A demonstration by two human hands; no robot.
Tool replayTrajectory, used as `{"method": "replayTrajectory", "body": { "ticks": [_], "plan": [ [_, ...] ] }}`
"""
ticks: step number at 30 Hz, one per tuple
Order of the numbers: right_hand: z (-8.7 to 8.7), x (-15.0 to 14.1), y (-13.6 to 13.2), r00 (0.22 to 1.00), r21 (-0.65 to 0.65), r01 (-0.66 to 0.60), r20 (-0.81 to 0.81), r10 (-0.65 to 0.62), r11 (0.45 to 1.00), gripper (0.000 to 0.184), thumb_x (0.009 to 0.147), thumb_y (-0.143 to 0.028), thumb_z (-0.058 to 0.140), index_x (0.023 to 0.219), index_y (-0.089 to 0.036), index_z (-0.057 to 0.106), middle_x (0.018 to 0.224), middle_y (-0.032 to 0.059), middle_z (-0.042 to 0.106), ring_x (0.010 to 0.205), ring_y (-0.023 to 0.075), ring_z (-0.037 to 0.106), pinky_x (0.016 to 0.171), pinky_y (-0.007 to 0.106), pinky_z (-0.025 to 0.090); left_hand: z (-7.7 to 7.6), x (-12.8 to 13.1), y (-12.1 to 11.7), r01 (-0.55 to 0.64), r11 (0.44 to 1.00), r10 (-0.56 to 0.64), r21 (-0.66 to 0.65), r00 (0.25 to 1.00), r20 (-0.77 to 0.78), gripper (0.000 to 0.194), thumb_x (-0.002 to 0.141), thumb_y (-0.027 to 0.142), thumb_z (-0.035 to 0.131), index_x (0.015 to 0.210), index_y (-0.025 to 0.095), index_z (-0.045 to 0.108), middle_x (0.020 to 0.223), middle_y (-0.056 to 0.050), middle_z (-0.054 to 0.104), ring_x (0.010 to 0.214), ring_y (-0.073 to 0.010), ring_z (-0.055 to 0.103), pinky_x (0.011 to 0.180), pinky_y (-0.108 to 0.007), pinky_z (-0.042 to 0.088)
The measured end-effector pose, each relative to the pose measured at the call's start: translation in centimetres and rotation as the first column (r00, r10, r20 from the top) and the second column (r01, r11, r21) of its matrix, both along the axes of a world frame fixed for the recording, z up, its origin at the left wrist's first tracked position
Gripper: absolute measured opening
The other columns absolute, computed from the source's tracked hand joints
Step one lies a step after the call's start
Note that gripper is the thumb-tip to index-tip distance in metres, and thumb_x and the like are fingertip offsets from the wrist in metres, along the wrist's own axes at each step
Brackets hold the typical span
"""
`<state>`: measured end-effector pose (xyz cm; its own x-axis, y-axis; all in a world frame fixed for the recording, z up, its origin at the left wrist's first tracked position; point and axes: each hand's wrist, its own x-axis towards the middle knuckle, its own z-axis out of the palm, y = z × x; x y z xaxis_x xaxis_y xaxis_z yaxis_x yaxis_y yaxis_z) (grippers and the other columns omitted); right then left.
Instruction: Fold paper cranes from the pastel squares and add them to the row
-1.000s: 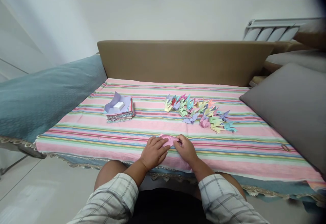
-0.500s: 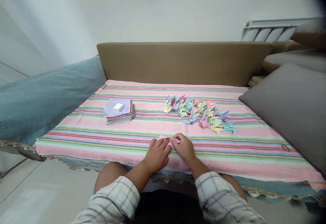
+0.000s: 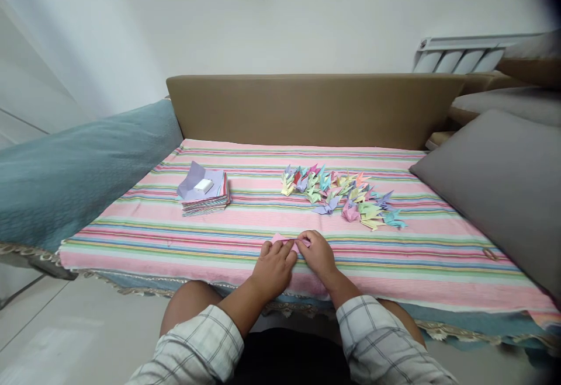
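Observation:
A small piece of pink origami paper (image 3: 277,238), partly folded, lies on the striped cloth near the front edge. From the left, my left hand (image 3: 272,268) holds it down, its fingers close together on top. My right hand (image 3: 318,255) pinches the paper's right end between thumb and fingertips. Much of the paper is hidden under the fingers. Beyond my hands is a cluster of folded paper cranes (image 3: 346,192) in many colours.
A stack of coloured paper sheets (image 3: 205,205) stands to the left, with a small white block (image 3: 203,186) on top. The striped cloth (image 3: 144,245) covers the sofa seat. A grey cushion (image 3: 499,186) leans at the right, near a small brown loop (image 3: 489,254).
My left fingers have shifted slightly on the pink paper, while the right hand keeps its pinch. The top purple sheet's back left corner has lifted. The view has tilted up slightly.

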<state>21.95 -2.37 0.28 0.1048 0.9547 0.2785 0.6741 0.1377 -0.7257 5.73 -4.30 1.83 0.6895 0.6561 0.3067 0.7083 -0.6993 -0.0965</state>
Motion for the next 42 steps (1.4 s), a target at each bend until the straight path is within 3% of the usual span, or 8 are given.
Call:
{"method": "replayTrajectory", "body": {
  "ticks": [8, 12, 15, 19, 21, 29, 36, 42],
  "plan": [
    [-0.4, 1.7, -0.1, 0.993, 0.071, -0.056, -0.101, 0.063, 0.996, 0.016, 0.079, -0.026, 0.050, 0.085, -0.020, 0.064, 0.088, 0.0052, 0.064, 0.079, 0.0178, 0.058, 0.074, 0.031, 0.047, 0.2, 0.1, 0.1, 0.023, 0.999, -0.024, 0.035, 0.999, 0.034, 0.017, 0.082, 0.018, 0.051, 0.096, 0.022, 0.059, 0.125, -0.007, 0.057, 0.102, -0.0255, 0.051, 0.097, -0.050, 0.028],
    [-0.5, 2.0, -0.2, 0.996, 0.074, -0.079, -0.035, 0.082, 0.994, 0.016, 0.080, -0.022, 0.049, 0.082, -0.020, 0.065, 0.088, 0.0051, 0.064, 0.084, 0.0186, 0.058, 0.078, 0.032, 0.047, 0.1, -0.3, 0.0, 0.068, 0.996, -0.071, 0.064, 0.996, 0.054, 0.016, 0.083, 0.017, 0.050, 0.094, 0.023, 0.060, 0.123, -0.004, 0.059, 0.107, -0.0243, 0.051, 0.101, -0.051, 0.024],
    [-0.8, 1.9, -0.1, 0.996, 0.070, -0.082, 0.023, 0.081, 0.994, 0.020, 0.082, -0.021, 0.048, 0.091, -0.021, 0.065, 0.091, 0.0053, 0.065, 0.087, 0.0191, 0.058, 0.080, 0.033, 0.046, 0.2, -0.6, 0.0, 0.079, 0.992, -0.087, 0.094, 0.993, 0.079, 0.016, 0.082, 0.018, 0.051, 0.094, 0.023, 0.061, 0.131, -0.005, 0.054, 0.116, -0.0264, 0.047, 0.103, -0.053, 0.022],
    [-0.8, 1.8, -0.2, 0.990, 0.100, -0.101, 0.108, 0.090, 0.990, 0.024, 0.084, -0.020, 0.047, 0.098, -0.021, 0.066, 0.095, 0.0059, 0.065, 0.092, 0.0196, 0.057, 0.084, 0.034, 0.045, 0.8, -0.4, 0.2, 0.033, 0.997, -0.039, 0.065, 0.995, 0.095, 0.010, 0.074, 0.019, 0.058, 0.082, 0.021, 0.063, 0.143, -0.008, 0.040, 0.125, -0.0311, 0.039, 0.104, -0.056, 0.021],
    [-0.6, 1.9, -0.3, 0.984, 0.106, -0.120, 0.141, 0.104, 0.987, 0.024, 0.085, -0.020, 0.046, 0.096, -0.022, 0.066, 0.094, 0.0056, 0.065, 0.092, 0.0196, 0.056, 0.085, 0.033, 0.044, 1.2, -0.3, 0.3, 0.010, 0.999, -0.013, 0.032, 0.995, 0.098, 0.008, 0.071, 0.018, 0.061, 0.078, 0.021, 0.063, 0.142, -0.009, 0.040, 0.121, -0.0317, 0.042, 0.103, -0.057, 0.022],
    [-0.8, 2.2, -0.4, 0.972, 0.115, -0.150, 0.200, 0.125, 0.982, 0.027, 0.088, -0.022, 0.044, 0.105, -0.022, 0.065, 0.100, 0.0065, 0.063, 0.097, 0.0207, 0.053, 0.089, 0.035, 0.042, 1.4, -1.1, 0.3, 0.020, 1.000, -0.020, -0.002, 0.992, 0.122, 0.019, 0.079, 0.024, 0.057, 0.097, 0.029, 0.063, 0.130, -0.004, 0.054, 0.114, -0.0284, 0.048, 0.103, -0.059, 0.019],
    [-0.8, 2.3, -0.6, 0.952, 0.099, -0.195, 0.260, 0.163, 0.976, 0.027, 0.091, -0.023, 0.043, 0.102, -0.024, 0.067, 0.098, 0.0056, 0.064, 0.095, 0.0205, 0.053, 0.086, 0.034, 0.043, 0.5, -2.5, 1.0, 0.076, 0.997, -0.080, 0.035, 0.988, 0.133, 0.027, 0.087, 0.033, 0.050, 0.112, 0.032, 0.059, 0.131, -0.003, 0.055, 0.119, -0.0268, 0.046, 0.107, -0.058, 0.011],
    [-0.7, 2.1, -1.1, 0.931, 0.118, -0.206, 0.328, 0.158, 0.971, 0.030, 0.088, -0.015, 0.045, 0.103, -0.026, 0.068, 0.099, 0.0050, 0.065, 0.094, 0.0201, 0.053, 0.083, 0.032, 0.044, -0.3, -2.9, 1.3, 0.104, 0.992, -0.112, 0.066, 0.987, 0.120, 0.033, 0.087, 0.035, 0.051, 0.119, 0.030, 0.057, 0.130, -0.005, 0.054, 0.122, -0.0263, 0.045, 0.109, -0.057, 0.011]
  ]
}}
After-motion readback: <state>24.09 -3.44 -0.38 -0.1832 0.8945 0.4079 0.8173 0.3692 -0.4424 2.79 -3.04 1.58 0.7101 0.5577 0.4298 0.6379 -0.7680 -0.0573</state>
